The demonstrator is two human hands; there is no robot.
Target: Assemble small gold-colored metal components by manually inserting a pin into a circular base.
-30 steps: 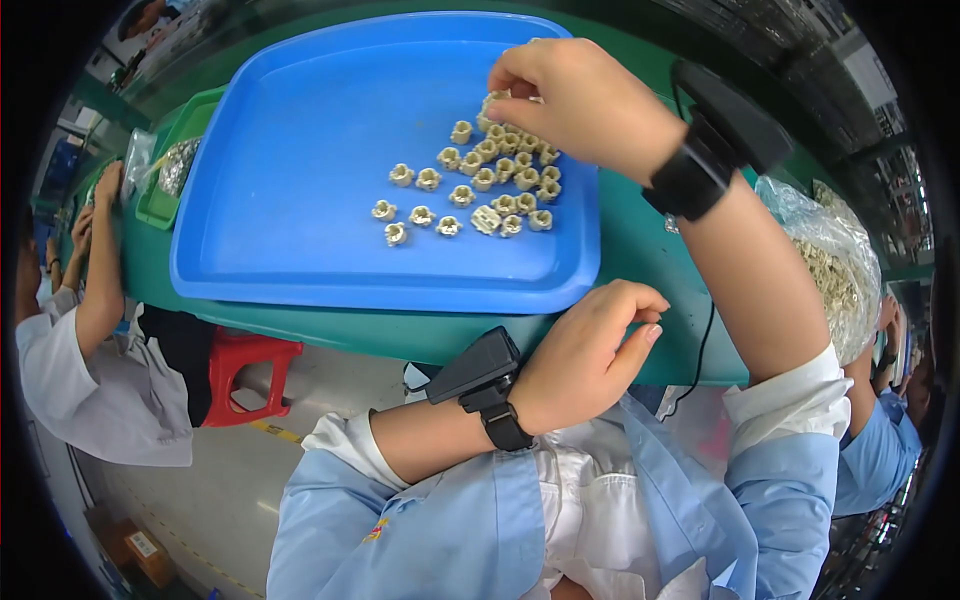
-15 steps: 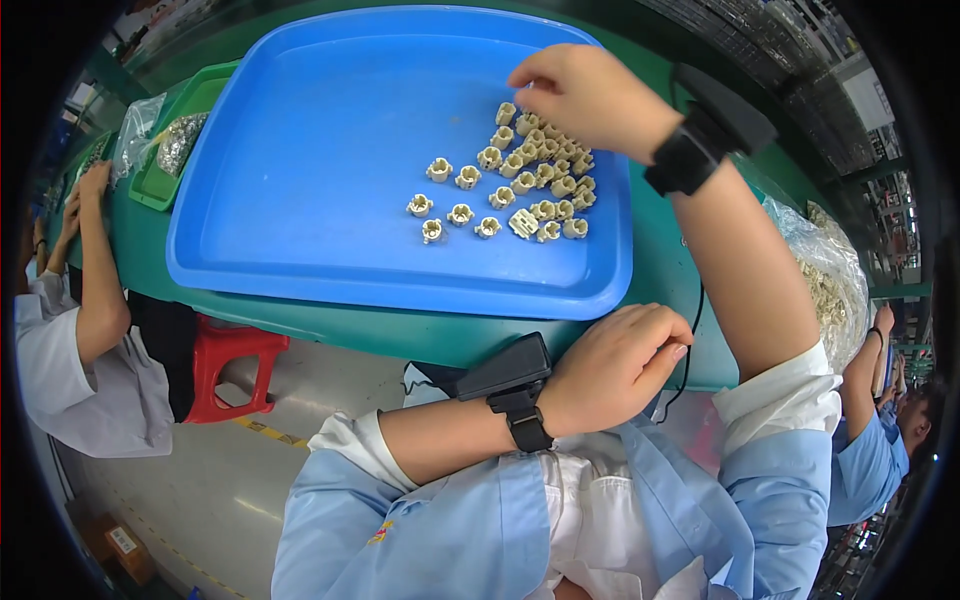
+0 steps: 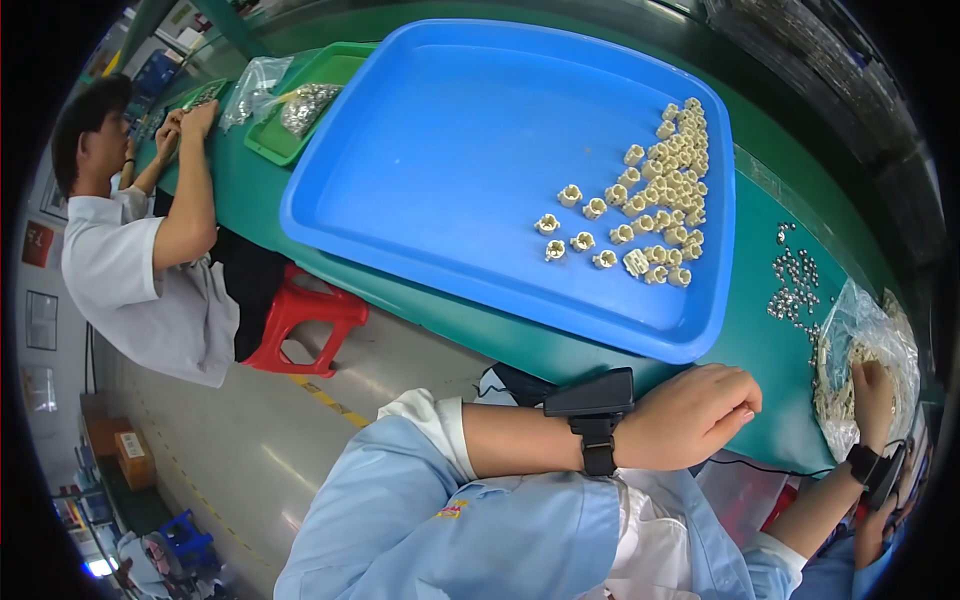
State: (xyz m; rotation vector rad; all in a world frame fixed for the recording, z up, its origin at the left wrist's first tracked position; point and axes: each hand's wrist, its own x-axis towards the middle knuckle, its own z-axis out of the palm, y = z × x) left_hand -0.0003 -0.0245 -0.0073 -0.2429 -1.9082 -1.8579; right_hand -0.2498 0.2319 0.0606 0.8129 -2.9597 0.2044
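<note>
- Fingers [image 3: 742,390] of the left hand [image 3: 685,416] curl narrowly just in front of the near right corner of the blue tray [image 3: 450,150]; any hold is hidden.
- Cream pieces [image 3: 672,185] crowd the right side inside the tray.
- Fingers of the right hand [image 3: 874,408] reach in at the clear bag [image 3: 837,398] right of the tray; their grip cannot be told.
- Silvery beads [image 3: 796,292] lie on the table [image 3: 765,350] right of the tray.

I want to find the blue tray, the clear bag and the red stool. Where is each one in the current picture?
Blue tray [image 3: 470,150], head view: bare inner floor.
Clear bag [image 3: 849,325], head view: upper plastic.
Red stool [image 3: 312,308], head view: upper side.
</note>
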